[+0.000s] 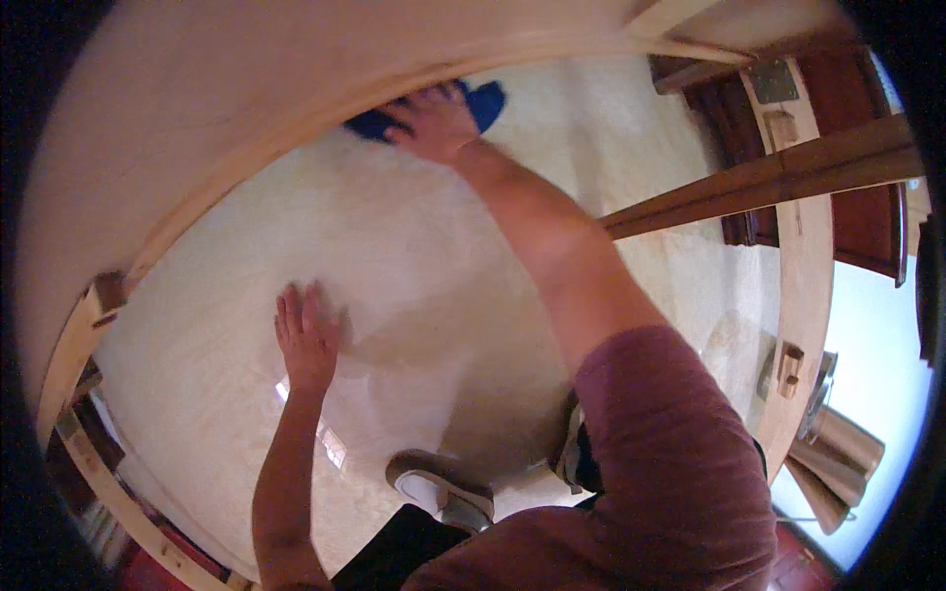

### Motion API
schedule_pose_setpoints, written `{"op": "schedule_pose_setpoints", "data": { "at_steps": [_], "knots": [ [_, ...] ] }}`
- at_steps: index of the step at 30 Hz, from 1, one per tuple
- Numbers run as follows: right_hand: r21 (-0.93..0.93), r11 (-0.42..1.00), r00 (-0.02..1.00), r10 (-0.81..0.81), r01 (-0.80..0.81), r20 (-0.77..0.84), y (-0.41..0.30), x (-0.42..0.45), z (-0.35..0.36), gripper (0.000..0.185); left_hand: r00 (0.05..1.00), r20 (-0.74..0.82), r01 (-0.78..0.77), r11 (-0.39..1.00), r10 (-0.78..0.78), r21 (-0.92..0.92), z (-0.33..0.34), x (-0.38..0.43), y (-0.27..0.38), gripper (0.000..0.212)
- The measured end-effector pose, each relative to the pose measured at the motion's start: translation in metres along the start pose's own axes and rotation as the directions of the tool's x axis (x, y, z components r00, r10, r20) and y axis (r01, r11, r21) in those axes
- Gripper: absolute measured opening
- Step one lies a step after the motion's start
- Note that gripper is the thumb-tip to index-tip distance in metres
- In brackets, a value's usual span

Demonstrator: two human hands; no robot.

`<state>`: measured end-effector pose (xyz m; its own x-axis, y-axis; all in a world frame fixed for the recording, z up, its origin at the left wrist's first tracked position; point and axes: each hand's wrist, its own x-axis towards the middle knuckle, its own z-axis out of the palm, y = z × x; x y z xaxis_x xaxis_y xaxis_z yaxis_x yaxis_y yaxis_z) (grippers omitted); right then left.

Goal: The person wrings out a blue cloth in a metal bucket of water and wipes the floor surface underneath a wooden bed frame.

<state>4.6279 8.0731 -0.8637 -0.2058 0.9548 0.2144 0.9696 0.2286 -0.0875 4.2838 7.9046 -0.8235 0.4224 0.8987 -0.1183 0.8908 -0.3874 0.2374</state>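
Palm down on the glossy pale floor (414, 251), my left hand (307, 336) holds nothing, and its fingers are spread. My right hand (436, 122) reaches far forward and presses on a dark blue cloth (488, 105). The cloth lies bunched on the floor under the palm and fingers, which hide its middle. Close beyond it runs the lower edge of a pale wooden panel (244, 96).
Pale wooden rails (802, 295) curve along the right side, and another rail (111, 473) runs at lower left. A brown wooden bar (754, 181) slants in from the right. Dark red-brown furniture (865, 229) stands beyond. My shoe (443, 491) is on the floor.
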Motion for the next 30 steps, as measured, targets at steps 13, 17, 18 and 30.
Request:
{"op": "schedule_pose_setpoints", "data": {
  "at_steps": [13, 17, 18, 30],
  "knots": [
    [-0.214, 0.449, 0.480, 0.869, -0.868, -0.123, 0.246, -0.044, -0.021, 0.060, 0.970, -0.219, 0.143, 0.978, -0.108, 0.149, 0.029, 0.036, 0.023, 0.064],
    [0.084, 0.260, 0.246, 0.957, -0.962, -0.152, 0.283, -0.051, -0.049, 0.060, 0.973, -0.195, 0.156, 0.972, -0.122, 0.174, 0.023, 0.038, 0.019, 0.064],
    [0.108, 0.233, 0.212, 0.961, -0.967, -0.176, 0.294, -0.055, -0.051, 0.059, 0.975, -0.192, 0.147, 0.976, -0.115, 0.163, 0.021, 0.041, 0.018, 0.064],
    [0.009, 0.207, 0.192, 0.925, -0.978, -0.329, 0.191, -0.049, -0.016, 0.051, 0.974, -0.157, 0.186, 0.971, -0.162, 0.149, 0.016, 0.034, 0.024, 0.063]
  ]
}}
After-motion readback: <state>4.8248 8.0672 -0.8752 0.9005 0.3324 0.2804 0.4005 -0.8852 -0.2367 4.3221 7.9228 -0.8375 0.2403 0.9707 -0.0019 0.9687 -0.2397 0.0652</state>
